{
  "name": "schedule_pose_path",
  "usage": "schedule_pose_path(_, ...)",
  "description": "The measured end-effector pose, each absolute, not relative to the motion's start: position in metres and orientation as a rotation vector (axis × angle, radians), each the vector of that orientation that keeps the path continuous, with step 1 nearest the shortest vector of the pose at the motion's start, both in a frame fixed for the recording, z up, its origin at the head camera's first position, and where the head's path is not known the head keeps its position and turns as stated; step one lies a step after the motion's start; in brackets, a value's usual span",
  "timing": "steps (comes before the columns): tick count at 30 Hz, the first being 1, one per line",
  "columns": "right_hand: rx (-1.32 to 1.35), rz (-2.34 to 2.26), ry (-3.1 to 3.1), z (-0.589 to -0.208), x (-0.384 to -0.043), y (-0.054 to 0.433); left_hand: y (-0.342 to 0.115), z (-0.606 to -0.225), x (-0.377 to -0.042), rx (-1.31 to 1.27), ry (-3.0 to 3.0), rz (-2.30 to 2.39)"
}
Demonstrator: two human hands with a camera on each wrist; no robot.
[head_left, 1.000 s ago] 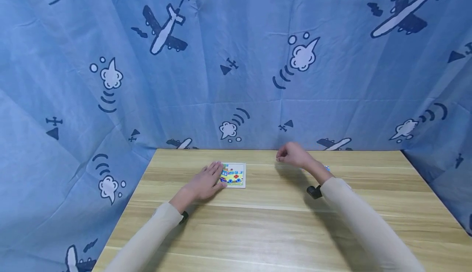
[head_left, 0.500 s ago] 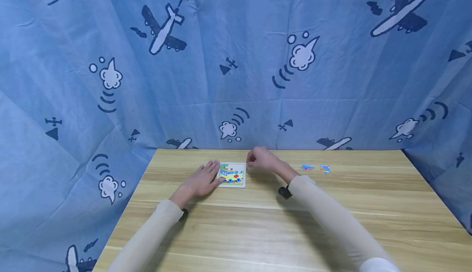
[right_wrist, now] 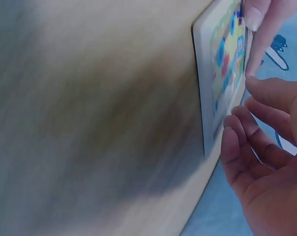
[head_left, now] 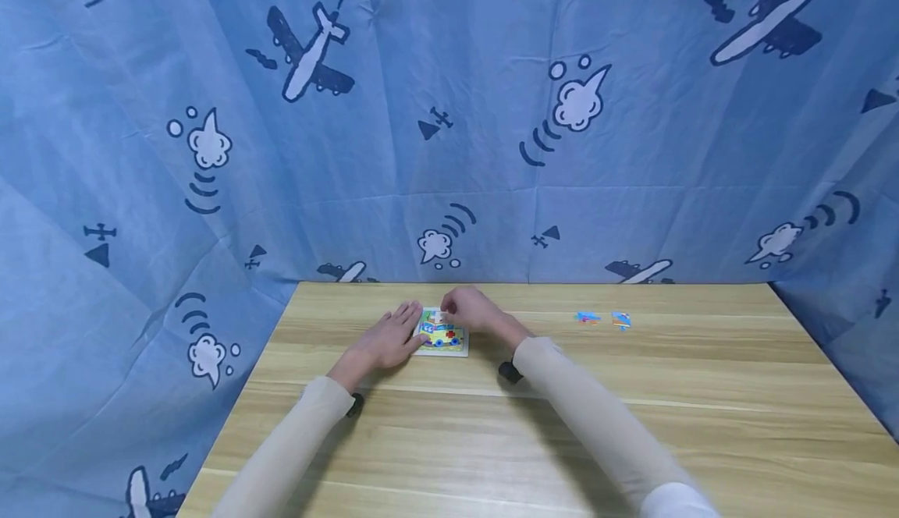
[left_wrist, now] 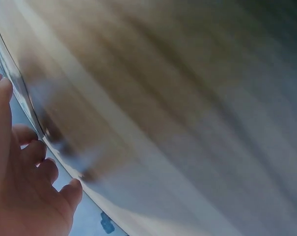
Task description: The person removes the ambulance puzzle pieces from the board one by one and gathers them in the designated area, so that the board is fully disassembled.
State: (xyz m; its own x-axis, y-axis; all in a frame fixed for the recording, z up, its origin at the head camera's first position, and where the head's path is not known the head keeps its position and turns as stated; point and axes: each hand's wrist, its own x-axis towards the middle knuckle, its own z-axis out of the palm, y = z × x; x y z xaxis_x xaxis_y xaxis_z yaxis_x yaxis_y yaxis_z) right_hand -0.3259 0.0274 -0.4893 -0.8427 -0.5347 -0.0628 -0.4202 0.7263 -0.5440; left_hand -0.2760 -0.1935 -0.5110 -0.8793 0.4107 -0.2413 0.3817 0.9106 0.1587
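A small jigsaw puzzle (head_left: 447, 342) with a yellow ambulance picture and a pale frame lies on the wooden table. My left hand (head_left: 381, 340) rests with straight fingers along its left edge. Over the puzzle's upper right part, my right hand (head_left: 474, 310) has thumb and fingers brought together as in a pinch on a small puzzle piece, which the fingers almost wholly hide. The right wrist view shows the framed puzzle (right_wrist: 205, 93) beside the curled fingers (right_wrist: 230, 147). In the left wrist view only part of the left hand (left_wrist: 35, 196) shows.
Two loose puzzle pieces, one blue and red (head_left: 587, 317) and one blue and orange (head_left: 621, 321), lie on the table (head_left: 449, 440) to the right. A blue curtain (head_left: 485, 112) with airplane drawings hangs just behind the table's far edge.
My right hand has travelled left, from near the loose pieces to above the puzzle, uncovering those pieces. My left hand stays at the puzzle's left edge with only a slight shift.
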Motion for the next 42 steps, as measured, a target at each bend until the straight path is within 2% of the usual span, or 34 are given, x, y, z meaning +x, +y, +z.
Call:
schedule_pose_path(18,-0.756,-0.762,2.741,-0.508,-0.33,0.011,-0.192,-0.51,-0.275,0.544,2.777,0.203)
schedule_pose_path(29,-0.632,-0.801,2.762,-0.509,-0.329,0.002,-0.194,-0.513,-0.279,0.575,2.77,0.204)
schedule_pose_path(42,-0.711,-0.754,2.747,-0.508,-0.332,-0.001,-0.195,-0.512,-0.278,0.59,2.774,0.219)
